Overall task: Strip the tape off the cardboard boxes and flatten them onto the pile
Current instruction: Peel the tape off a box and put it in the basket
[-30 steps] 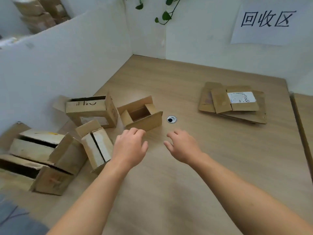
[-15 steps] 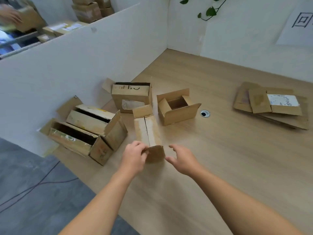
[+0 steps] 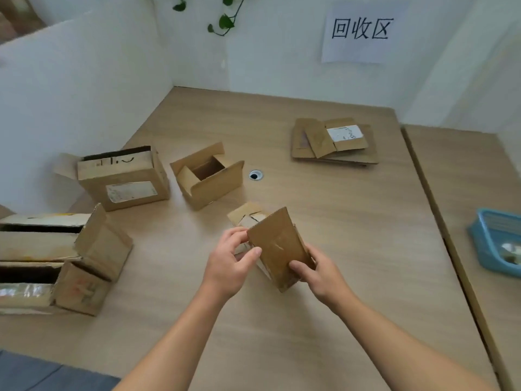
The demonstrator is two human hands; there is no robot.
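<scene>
At table centre, just above the light wood tabletop (image 3: 352, 235): a small brown cardboard box (image 3: 277, 249) held tilted in both hands, one plain face toward the camera, its flaps loose at the far end. No print readable on it. A pale strip runs along its lower left edge; cannot tell whether it is tape.

Left hand (image 3: 228, 266): grips the box's left edge, thumb on the near face, fingers curled behind. Right hand (image 3: 318, 275): grips the lower right corner, thumb on the near face.

Writing:
- White paper sign (image 3: 362, 29) on the back wall at 1 o'clock, black characters "回收区".
- Pile of flattened brown cardboard (image 3: 335, 142) at 1 o'clock from the held box, well apart; top sheet carries a white label with handwriting too small to read.
- Squat brown box (image 3: 124, 179) at 10 o'clock: black marker strokes on its top, white printed label on its front, both illegible.

Surroundings:
- Open-topped small brown carton (image 3: 208, 176) at 11 o'clock, flaps up.
- Round metal cable grommet (image 3: 256, 175) at 12 o'clock, just beside that carton.
- Two long brown boxes (image 3: 56, 249) at 9 o'clock, stacked unevenly; shiny clear tape on the lower one.
- Blue plastic basket (image 3: 496, 241) at 3 o'clock on the adjoining tabletop.
- Green trailing vine (image 3: 225, 18) in the wall corner at 12 o'clock.
</scene>
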